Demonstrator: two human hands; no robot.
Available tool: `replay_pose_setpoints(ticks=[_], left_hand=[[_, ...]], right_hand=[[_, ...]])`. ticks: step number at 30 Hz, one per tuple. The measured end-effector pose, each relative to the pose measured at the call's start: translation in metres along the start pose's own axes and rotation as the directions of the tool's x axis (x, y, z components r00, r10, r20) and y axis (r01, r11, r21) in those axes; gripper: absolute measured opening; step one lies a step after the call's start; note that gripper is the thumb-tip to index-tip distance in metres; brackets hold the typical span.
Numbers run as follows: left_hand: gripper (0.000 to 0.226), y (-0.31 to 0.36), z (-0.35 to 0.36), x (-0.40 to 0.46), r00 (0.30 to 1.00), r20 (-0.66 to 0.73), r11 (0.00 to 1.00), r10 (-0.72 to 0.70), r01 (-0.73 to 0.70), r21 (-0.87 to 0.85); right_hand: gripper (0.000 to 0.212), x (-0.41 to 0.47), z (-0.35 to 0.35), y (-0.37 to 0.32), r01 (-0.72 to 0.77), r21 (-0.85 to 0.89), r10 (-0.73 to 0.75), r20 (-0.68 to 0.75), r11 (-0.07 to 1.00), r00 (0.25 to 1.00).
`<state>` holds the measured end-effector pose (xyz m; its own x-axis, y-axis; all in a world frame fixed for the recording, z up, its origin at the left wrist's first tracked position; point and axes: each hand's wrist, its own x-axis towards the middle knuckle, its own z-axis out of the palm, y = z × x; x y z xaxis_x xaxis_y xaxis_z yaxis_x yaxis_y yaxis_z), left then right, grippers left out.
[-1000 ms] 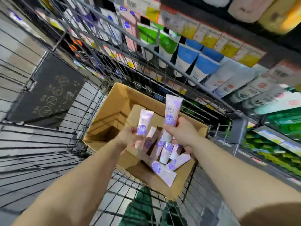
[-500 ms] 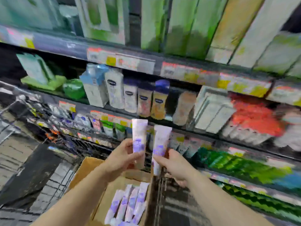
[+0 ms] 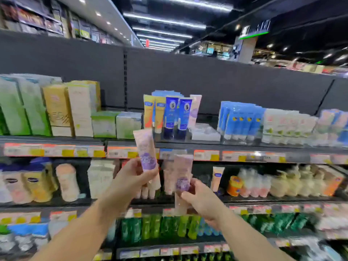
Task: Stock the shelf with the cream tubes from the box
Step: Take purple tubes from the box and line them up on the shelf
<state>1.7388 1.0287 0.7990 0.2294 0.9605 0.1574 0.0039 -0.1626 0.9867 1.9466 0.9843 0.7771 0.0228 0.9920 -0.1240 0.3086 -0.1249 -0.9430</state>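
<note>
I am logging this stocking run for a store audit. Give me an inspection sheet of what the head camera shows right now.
Surface: top shelf, with a bare gap beside the blue tubes.
Job's things: two pink cream tubes with purple labels, left tube raised higher, right tube lower; one matching tube already stands on the top shelf. The box is out of view.
Clutter: green and gold cartons, blue packs, bottles on the middle shelf.
Grips: left hand holds the left tube; right hand pinches the right tube.
Cables: nothing seen.
Surroundings: price tags along the shelf edges, ceiling lights.
</note>
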Motion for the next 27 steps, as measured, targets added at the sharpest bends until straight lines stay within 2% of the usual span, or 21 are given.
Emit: replay_pose_setpoints(ticks=[3, 7, 9, 13, 19, 23, 27], left_hand=[[0.014, 0.022, 0.044, 0.024, 1.000, 0.007, 0.999, 0.028, -0.028, 0.021], [0.028, 0.040, 0.080, 0.058, 1.000, -0.005, 0.998, 0.025, -0.025, 0.060], [0.030, 0.046, 0.094, 0.078, 1.000, -0.006, 0.998, 0.029, -0.029, 0.059], [0.019, 0.061, 0.122, 0.122, 0.991, -0.080, 0.987, 0.108, -0.097, 0.125], [0.029, 0.066, 0.160, 0.200, 0.976, -0.122, 0.951, 0.179, -0.140, 0.276], [0.033, 0.055, 0.175, 0.244, 0.969, -0.164, 0.926, 0.184, -0.115, 0.359], [0.030, 0.043, 0.186, 0.269, 0.960, -0.209, 0.895, 0.188, -0.079, 0.439]], right_hand=[[0.024, -0.001, -0.050, 0.005, 0.028, 0.069, -0.025, -0.042, 0.997, 0.999], [0.026, 0.007, -0.089, 0.006, 0.074, 0.108, -0.061, -0.119, 0.991, 0.991], [0.028, 0.016, -0.104, 0.004, 0.087, 0.092, -0.072, -0.157, 0.992, 0.985], [0.025, 0.039, -0.135, -0.010, 0.147, 0.005, -0.142, -0.233, 0.989, 0.962], [0.013, 0.075, -0.170, -0.041, 0.208, -0.045, -0.212, -0.298, 0.977, 0.931], [0.014, 0.091, -0.182, -0.048, 0.220, 0.032, -0.200, -0.308, 0.975, 0.930], [0.017, 0.102, -0.189, -0.047, 0.215, -0.004, -0.208, -0.268, 0.977, 0.941]])
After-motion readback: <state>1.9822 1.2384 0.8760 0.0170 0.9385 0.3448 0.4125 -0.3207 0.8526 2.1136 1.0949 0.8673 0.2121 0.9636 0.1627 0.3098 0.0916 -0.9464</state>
